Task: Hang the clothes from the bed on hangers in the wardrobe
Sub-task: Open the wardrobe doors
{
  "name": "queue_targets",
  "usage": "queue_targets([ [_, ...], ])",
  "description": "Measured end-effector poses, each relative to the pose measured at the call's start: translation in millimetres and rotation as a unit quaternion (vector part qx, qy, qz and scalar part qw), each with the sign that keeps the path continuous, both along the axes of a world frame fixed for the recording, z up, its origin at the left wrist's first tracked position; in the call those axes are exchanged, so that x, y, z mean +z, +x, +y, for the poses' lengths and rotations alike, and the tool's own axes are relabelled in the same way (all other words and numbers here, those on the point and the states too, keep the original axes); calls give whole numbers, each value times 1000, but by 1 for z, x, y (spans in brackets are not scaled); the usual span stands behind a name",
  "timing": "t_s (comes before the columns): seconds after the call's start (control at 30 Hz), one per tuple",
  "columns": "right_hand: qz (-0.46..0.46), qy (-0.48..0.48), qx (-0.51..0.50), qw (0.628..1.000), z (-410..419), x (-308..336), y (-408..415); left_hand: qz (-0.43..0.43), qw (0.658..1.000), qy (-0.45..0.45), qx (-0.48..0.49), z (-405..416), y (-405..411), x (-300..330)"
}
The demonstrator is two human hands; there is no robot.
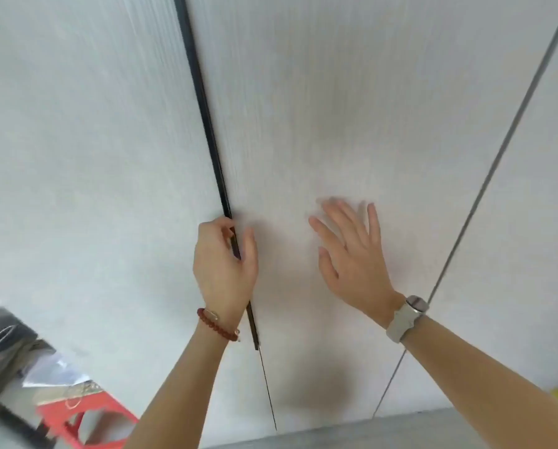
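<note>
White wardrobe doors fill the view. My left hand (224, 264), with a red bead bracelet on the wrist, curls its fingers around the long black handle strip (203, 102) that runs along the left edge of the middle door (352, 108). My right hand (352, 254), with a pale watch on the wrist, lies flat and spread on that same door's face. The doors look shut, so the wardrobe's inside, the hangers, the clothes and the bed are all out of sight.
Another white door (77, 140) stands to the left and a third (549, 196) to the right past a grey seam. A red plastic stool (86, 413) and dark clutter with plastic wrap (9, 345) sit at the lower left. Grey floor (384, 432) lies below.
</note>
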State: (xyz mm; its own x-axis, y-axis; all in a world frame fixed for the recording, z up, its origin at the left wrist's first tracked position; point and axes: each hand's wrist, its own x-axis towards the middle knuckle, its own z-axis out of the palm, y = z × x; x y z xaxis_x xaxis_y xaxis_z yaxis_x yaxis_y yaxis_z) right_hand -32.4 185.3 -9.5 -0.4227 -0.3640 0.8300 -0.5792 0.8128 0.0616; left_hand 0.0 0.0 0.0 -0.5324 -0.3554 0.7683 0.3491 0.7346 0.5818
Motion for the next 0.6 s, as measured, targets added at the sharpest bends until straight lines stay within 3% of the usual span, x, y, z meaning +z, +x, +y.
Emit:
queue_targets([
  [0.1, 31, 85, -49, 995, -10, 12, -22, -46, 993, 84, 66, -8, -1, 10],
  [0.3, 55, 155, -130, 978, -11, 7, -40, -107, 981, -44, 155, 1, -6, 17],
  [0.47, -17, 151, -104, 983, -13, 16, -21, -194, 973, -4, 124, 3, 3, 26],
  [0.6, -156, 92, -22, 983, -15, 20, 4, -205, 975, -13, 88, -1, 27, 28],
])
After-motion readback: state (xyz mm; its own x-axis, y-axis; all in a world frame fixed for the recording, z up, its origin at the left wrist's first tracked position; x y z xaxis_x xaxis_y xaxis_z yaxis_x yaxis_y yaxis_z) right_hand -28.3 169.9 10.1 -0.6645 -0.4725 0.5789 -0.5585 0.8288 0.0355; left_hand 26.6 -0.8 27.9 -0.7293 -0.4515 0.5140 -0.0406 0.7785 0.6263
